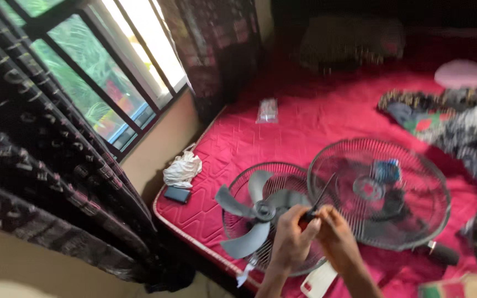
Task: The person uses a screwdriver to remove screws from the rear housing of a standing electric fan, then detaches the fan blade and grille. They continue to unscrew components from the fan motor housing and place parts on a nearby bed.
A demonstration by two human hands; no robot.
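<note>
Fingers point(310, 225) of both hands pinch a thin dark screwdriver point(320, 200) over the grey plastic fan blade point(252, 212), near the red mattress's front edge point(194, 237); bare quilt lies beyond.

One head-worn view, tilted down-forward over red quilted mattress point(305, 121), close above both hands at bottom edge; barred window point(100, 72) sits left, frame slightly rolled.
</note>
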